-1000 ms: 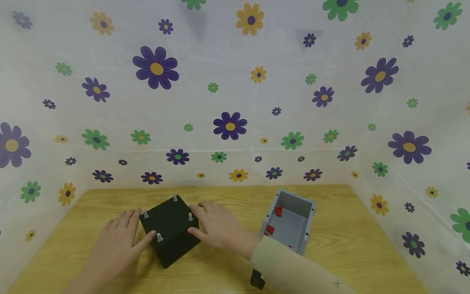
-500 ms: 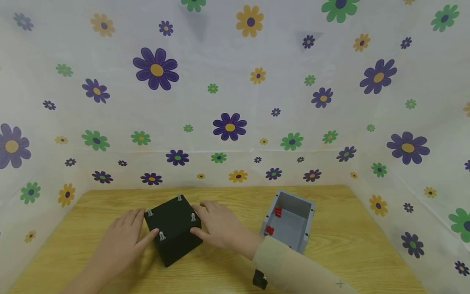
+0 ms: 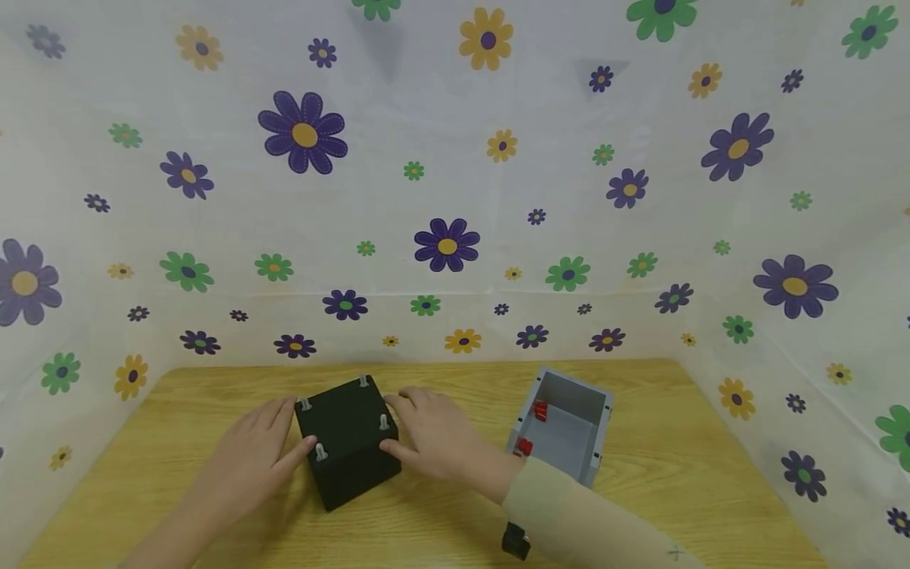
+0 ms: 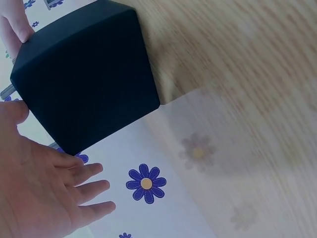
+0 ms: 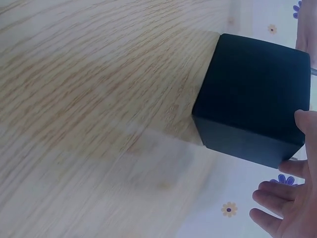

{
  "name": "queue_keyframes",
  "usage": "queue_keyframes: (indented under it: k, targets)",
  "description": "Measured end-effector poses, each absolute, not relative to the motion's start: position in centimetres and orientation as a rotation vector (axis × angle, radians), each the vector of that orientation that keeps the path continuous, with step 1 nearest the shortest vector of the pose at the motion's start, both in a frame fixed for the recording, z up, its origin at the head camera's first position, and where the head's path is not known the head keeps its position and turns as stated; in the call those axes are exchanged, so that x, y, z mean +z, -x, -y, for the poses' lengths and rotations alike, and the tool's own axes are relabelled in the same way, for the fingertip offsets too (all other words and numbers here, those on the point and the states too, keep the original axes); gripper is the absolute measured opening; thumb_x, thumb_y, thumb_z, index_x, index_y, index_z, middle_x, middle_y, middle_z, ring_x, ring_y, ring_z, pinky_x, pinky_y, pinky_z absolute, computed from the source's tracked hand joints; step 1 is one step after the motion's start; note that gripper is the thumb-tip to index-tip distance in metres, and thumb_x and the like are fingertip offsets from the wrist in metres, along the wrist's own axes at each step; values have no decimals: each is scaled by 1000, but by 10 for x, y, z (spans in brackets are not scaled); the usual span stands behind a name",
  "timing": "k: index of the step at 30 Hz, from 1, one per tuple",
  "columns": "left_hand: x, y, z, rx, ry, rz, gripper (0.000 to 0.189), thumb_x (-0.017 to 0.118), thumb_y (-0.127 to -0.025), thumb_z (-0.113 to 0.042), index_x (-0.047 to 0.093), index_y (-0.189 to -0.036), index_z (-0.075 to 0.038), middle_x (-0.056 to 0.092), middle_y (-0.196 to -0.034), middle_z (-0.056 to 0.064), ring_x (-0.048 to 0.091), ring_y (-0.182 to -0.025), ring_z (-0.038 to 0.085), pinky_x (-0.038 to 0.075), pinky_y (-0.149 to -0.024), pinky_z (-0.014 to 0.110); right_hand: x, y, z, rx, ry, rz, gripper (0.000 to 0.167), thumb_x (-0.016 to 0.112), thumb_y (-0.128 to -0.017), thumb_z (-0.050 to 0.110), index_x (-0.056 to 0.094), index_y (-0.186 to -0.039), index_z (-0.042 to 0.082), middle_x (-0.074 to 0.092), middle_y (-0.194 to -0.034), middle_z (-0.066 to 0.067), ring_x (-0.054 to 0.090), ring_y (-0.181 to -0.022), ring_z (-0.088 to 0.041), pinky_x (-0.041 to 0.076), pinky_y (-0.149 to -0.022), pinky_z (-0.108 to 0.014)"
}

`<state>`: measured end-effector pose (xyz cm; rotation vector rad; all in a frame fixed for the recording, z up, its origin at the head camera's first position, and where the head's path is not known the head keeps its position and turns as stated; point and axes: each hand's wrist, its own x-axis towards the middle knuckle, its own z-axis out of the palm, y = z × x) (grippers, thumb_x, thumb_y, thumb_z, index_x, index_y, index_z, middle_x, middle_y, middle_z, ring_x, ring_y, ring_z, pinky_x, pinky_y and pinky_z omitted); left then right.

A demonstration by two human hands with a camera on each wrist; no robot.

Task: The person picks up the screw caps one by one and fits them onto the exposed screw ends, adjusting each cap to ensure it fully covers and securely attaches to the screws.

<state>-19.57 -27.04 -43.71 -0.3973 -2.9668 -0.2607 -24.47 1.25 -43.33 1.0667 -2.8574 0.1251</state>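
A black box [image 3: 350, 423] sits on the wooden table, with a small upright grey piece [image 3: 320, 452] near each corner of its top. My left hand [image 3: 249, 450] lies along its left side, thumb at the near corner and forefinger at the far one. In the left wrist view the other fingers [image 4: 94, 191] extend past the box, fairly straight. Against the right side rests my right hand [image 3: 437, 435], thumb and forefinger touching the edge. Its remaining fingers [image 5: 271, 198] stick out loosely in the right wrist view. The box's underside is hidden.
To the right stands a grey open bin [image 3: 577, 391] with several red pieces [image 3: 541, 411] inside; my right forearm covers its near end. A flower-printed white sheet [image 3: 398, 237] walls in the table [image 3: 682, 474] at the back and sides. A black device [image 3: 515, 541] hangs below the right sleeve.
The black box has slid to the right across the table and turned slightly, with both hands moving along on its sides. The grey bin has stayed where it was.
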Motion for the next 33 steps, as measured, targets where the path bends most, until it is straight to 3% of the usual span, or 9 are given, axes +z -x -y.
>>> queue_keyframes:
  k: [33]
  targets:
    - [-426,215,253,-344,646,2966,72,52,-111,-43,38,-159,9,47,-160,30,45,-147,51,39,-120,66,-429,232,-41,121,-1014,2864,69,57,-105,61,52,-153,11,59,-149,-6,57,-139,-21,48,-120,-37]
